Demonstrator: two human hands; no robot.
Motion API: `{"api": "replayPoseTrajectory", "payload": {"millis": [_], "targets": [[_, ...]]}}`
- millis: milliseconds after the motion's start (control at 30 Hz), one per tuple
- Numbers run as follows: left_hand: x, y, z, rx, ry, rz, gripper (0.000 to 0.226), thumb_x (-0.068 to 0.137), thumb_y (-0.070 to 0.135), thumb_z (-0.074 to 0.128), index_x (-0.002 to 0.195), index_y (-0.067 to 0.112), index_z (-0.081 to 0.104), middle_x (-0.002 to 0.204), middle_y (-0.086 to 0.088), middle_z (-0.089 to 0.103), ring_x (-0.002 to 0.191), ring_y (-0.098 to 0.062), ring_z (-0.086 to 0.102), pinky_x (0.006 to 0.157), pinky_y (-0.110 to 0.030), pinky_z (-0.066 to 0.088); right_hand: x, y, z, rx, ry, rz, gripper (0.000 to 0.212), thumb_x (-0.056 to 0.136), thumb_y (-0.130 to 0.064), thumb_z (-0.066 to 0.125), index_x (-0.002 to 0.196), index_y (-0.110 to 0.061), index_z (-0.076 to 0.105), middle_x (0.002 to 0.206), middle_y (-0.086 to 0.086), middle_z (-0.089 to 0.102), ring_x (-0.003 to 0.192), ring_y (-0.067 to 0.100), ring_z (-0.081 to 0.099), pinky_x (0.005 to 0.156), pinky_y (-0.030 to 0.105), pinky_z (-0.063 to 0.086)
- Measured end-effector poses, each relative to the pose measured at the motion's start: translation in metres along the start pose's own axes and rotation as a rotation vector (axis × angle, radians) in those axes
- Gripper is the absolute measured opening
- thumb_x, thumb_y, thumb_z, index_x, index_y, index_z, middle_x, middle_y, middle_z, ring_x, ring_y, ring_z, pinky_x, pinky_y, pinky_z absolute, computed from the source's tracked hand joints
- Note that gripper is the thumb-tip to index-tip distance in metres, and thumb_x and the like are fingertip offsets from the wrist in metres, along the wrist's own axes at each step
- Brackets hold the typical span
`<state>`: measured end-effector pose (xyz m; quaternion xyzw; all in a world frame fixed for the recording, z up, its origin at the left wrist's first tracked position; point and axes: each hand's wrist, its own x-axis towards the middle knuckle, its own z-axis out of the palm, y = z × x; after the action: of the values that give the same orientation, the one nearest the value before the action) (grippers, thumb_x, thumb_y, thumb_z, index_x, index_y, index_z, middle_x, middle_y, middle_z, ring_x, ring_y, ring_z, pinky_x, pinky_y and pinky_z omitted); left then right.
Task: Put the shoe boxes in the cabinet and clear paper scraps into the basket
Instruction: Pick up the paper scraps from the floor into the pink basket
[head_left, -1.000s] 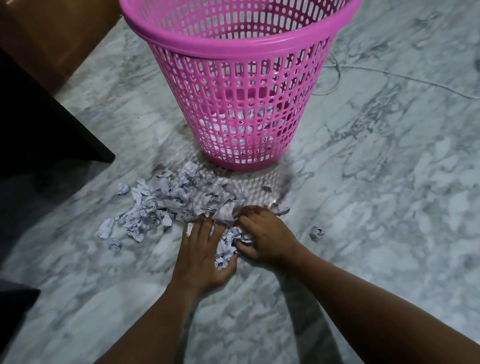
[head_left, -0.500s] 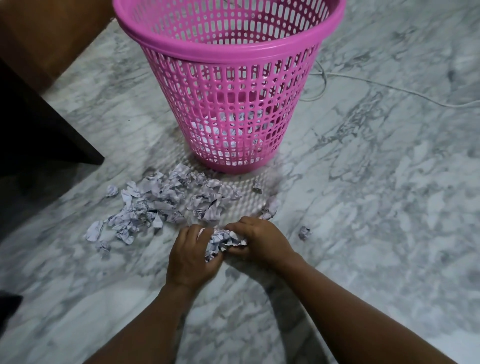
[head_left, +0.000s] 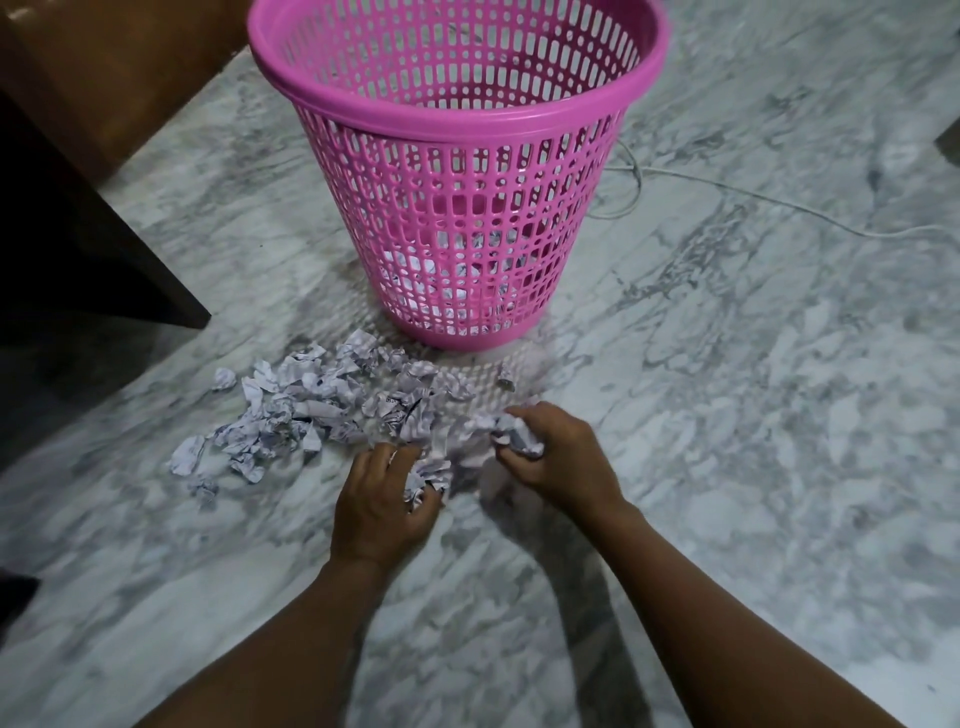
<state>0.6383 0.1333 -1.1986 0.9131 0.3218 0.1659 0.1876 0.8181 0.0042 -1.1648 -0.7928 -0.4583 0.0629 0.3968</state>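
1. Floor (head_left: 727, 415): grey-veined marble under both of your hands. The paper is pale and grey too, so small bits read poorly against it. Judgement: check by touch as well as by eye after each scoop.
2. Dark furniture (head_left: 78, 234): well off to the left of your left hand. You cannot tell from here whether it is the cabinet. No shoe boxes are in view.
3. Basket (head_left: 457, 111): pink mesh, upright, straight ahead of both hands and apart from them. Some paper shows through its lower wall. Judgement: it looks light, so carry each load up over the rim and let go well inside. Do not brush the wall on the way.
4. Paper scraps (head_left: 311, 410): the main heap lies ahead of your left hand and to its left. The heap's near edge reaches those fingers. It sits between your hands and the basket's foot.
5. Left hand (head_left: 379, 499): fingers curled down around a small clump of scraps at the thumb side.
6. Right hand (head_left: 561, 457): fingers wrapped round a crumpled wad. Blur hides whether it is clear of the floor. Judgement: tighten both fists before lifting, since loose pieces will drop.
7. Stray scrap (head_left: 505, 378): lies alone just ahead of your right hand, near the basket's foot. Judgement: take it on a later pass.
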Motion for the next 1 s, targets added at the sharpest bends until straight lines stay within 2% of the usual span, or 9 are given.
{"api": "replayPoseTrajectory", "payload": {"millis": [100, 200, 267, 400, 567, 733, 867, 933, 1000], "targets": [[0.0, -0.001, 0.003, 0.02, 0.018, 0.01, 0.039, 0.073, 0.03, 0.054, 0.106, 0.013, 0.062, 0.094, -0.008, 0.059, 0.086, -0.032, 0.054, 0.069, -0.036, 0.05, 0.012, 0.011, -0.008, -0.051, 0.092, 0.136, 0.032, 0.078, -0.033, 0.066, 0.107, -0.021, 0.071, 0.092, 0.001, 0.066, 0.084, 0.022, 0.065, 0.07, 0.034, 0.051], [0.0, -0.003, 0.007, 0.056, 0.04, 0.039, 0.037, 0.072, 0.029, 0.055, 0.104, 0.011, 0.064, 0.093, -0.009, 0.059, 0.084, -0.033, 0.054, 0.069, -0.037, 0.05, 0.018, 0.022, -0.003, -0.183, 0.006, 0.239, 0.031, 0.085, -0.03, 0.067, 0.116, -0.022, 0.067, 0.108, 0.004, 0.061, 0.089, 0.028, 0.064, 0.069, 0.035, 0.049], [-0.001, -0.003, 0.009, 0.078, 0.058, 0.042, 0.036, 0.072, 0.028, 0.056, 0.103, 0.012, 0.064, 0.092, -0.009, 0.059, 0.084, -0.032, 0.053, 0.067, -0.036, 0.049, 0.016, 0.026, 0.007, -0.266, -0.1, 0.219, 0.034, 0.088, -0.031, 0.065, 0.119, -0.018, 0.063, 0.117, 0.009, 0.057, 0.093, 0.033, 0.063, 0.068, 0.037, 0.049], [-0.001, -0.002, 0.011, 0.12, 0.084, 0.06, 0.035, 0.072, 0.029, 0.056, 0.102, 0.012, 0.063, 0.092, -0.009, 0.059, 0.083, -0.031, 0.053, 0.066, -0.036, 0.048, 0.011, 0.023, 0.022, -0.368, -0.165, 0.126, 0.04, 0.085, -0.043, 0.06, 0.121, -0.026, 0.058, 0.113, 0.005, 0.058, 0.097, 0.03, 0.06, 0.067, 0.036, 0.051], [0.0, -0.002, 0.013, 0.175, 0.074, 0.07, 0.038, 0.074, 0.032, 0.053, 0.103, 0.012, 0.065, 0.091, -0.009, 0.061, 0.081, -0.03, 0.055, 0.062, -0.034, 0.048, 0.01, 0.008, 0.029, -0.312, -0.198, 0.086, 0.042, 0.082, -0.038, 0.07, 0.122, -0.029, 0.059, 0.105, 0.005, 0.06, 0.093, 0.028, 0.062, 0.068, 0.033, 0.049], [0.003, -0.002, 0.014, 0.2, 0.057, 0.058, 0.039, 0.07, 0.03, 0.067, 0.105, 0.013, 0.063, 0.091, -0.009, 0.062, 0.079, -0.031, 0.058, 0.058, -0.033, 0.048, 0.021, -0.001, 0.029, -0.195, -0.261, 0.159, 0.049, 0.08, -0.029, 0.077, 0.127, -0.024, 0.063, 0.112, 0.009, 0.065, 0.1, 0.03, 0.064, 0.075, 0.029, 0.041], [0.008, 0.001, 0.011, 0.212, 0.048, 0.041, 0.035, 0.074, 0.037, 0.054, 0.1, 0.016, 0.064, 0.089, -0.007, 0.063, 0.078, -0.031, 0.06, 0.056, -0.033, 0.048, 0.028, -0.008, 0.006, 0.006, -0.1, 0.219, 0.05, 0.072, -0.016, 0.081, 0.121, -0.018, 0.068, 0.11, 0.012, 0.069, 0.102, 0.028, 0.064, 0.083, 0.027, 0.043], [0.01, 0.003, 0.01, 0.218, 0.028, 0.024, 0.036, 0.074, 0.04, 0.055, 0.1, 0.017, 0.064, 0.09, -0.007, 0.064, 0.077, -0.032, 0.061, 0.056, -0.033, 0.049, 0.028, -0.013, -0.01, 0.056, 0.012, 0.235, 0.048, 0.069, -0.013, 0.079, 0.115, -0.019, 0.07, 0.103, 0.009, 0.071, 0.096, 0.025, 0.065, 0.082, 0.027, 0.045], [0.013, 0.003, 0.009, 0.221, 0.006, 0.018, 0.039, 0.074, 0.044, 0.052, 0.099, 0.017, 0.064, 0.09, -0.008, 0.065, 0.076, -0.033, 0.061, 0.056, -0.033, 0.05, 0.022, -0.011, -0.024, 0.048, 0.123, 0.264, 0.043, 0.068, -0.015, 0.075, 0.111, -0.022, 0.071, 0.096, 0.007, 0.07, 0.09, 0.024, 0.065, 0.079, 0.032, 0.049]]}}
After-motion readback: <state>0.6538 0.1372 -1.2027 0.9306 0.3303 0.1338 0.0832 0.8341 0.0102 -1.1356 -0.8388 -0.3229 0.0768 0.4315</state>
